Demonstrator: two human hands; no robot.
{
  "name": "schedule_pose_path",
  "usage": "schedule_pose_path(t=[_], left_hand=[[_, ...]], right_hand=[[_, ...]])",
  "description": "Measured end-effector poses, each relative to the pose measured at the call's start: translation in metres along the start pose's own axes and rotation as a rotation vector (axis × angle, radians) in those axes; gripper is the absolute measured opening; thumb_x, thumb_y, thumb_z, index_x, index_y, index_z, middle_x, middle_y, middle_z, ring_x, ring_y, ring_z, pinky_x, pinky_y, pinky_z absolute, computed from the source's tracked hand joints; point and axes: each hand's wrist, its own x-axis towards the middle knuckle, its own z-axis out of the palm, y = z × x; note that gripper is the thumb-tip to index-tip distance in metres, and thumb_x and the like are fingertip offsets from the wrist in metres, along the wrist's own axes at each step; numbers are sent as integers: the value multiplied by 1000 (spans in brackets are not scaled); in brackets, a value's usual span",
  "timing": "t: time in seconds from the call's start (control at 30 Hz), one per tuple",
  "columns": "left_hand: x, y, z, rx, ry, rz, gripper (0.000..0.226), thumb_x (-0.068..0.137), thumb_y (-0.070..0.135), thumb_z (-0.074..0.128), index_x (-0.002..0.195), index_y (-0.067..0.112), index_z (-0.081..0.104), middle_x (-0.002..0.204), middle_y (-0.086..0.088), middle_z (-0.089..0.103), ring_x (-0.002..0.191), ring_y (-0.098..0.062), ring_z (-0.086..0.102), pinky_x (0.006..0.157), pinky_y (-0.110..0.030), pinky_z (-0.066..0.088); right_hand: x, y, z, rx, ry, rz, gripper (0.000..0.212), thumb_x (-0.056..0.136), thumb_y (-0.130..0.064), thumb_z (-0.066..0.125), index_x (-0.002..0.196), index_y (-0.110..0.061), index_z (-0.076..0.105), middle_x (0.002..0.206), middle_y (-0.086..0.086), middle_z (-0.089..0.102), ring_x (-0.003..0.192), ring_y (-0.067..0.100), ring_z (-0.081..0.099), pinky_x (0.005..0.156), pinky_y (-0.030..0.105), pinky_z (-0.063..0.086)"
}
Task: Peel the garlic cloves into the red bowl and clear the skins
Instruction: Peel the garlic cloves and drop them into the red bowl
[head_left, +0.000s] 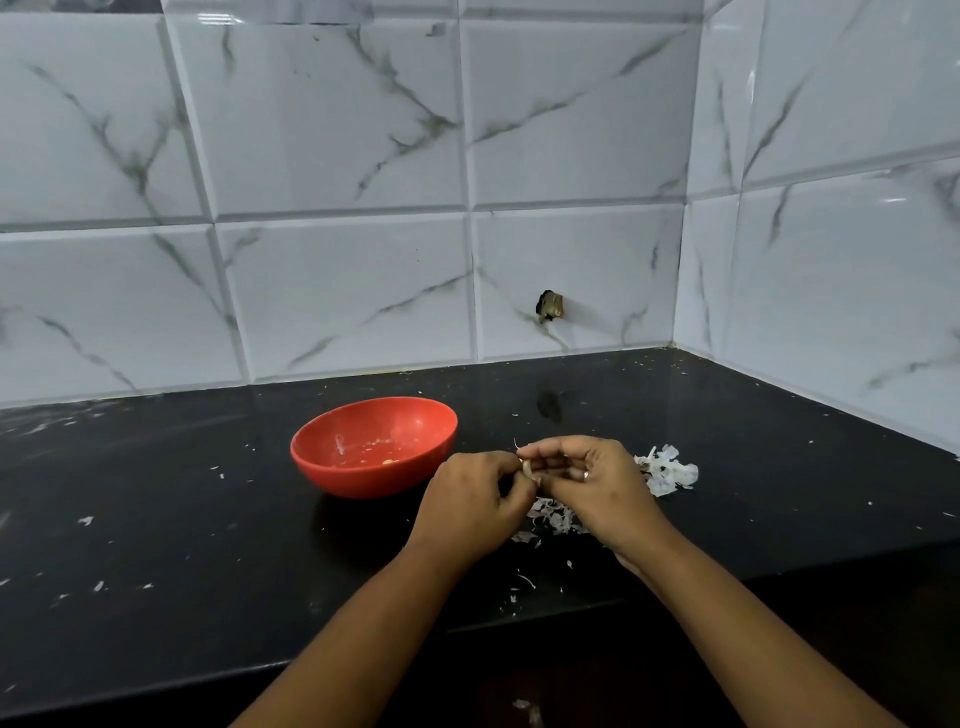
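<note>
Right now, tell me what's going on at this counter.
A person is peeling a garlic clove, pinched between the left hand and the right hand just above the black counter. The red bowl stands to the left of the hands with only a few small bits in its bottom. Loose skins lie in a pile to the right of the hands, with more beneath them, not yet cleared.
</note>
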Motion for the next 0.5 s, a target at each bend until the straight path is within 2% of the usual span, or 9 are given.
schedule_pose_path(t=[0.1,0.2,0.3,0.4,0.5], left_hand=[[0,2,-1,-17,15,1,45,74,48,32,66,13,58,54,-3,54,52,-19,49,52,-34,38],[0,4,-3,-52,43,-20,34,79,43,34,66,18,54,53,1,51,52,-18,47,53,-37,40],[-2,6,-5,-25,50,-39,39,81,48,32,82,21,60,63,1,62,56,-17,55,57,-37,47],[-1,9,-6,-79,61,-57,33,84,47,45,98,27,67,81,9,72,61,-8,62,63,-30,51],[1,7,-5,-138,85,-35,18,87,33,59,94,23,72,83,10,73,58,-4,60,62,-27,52]], right_hand=[[0,0,0,10,0,3,26,82,10,66,91,-14,73,82,2,74,80,5,69,72,17,54],[1,3,-1,18,39,26,29,81,3,71,101,-17,71,88,10,73,86,16,71,76,22,56],[3,5,-2,6,94,43,32,80,0,73,105,-18,66,86,8,74,84,19,71,77,25,57],[2,5,-1,-19,118,27,27,80,2,72,99,-17,66,83,6,74,79,15,71,70,21,55],[2,5,-1,-99,115,-16,18,79,2,73,90,-12,72,80,4,74,78,11,71,69,18,54]])
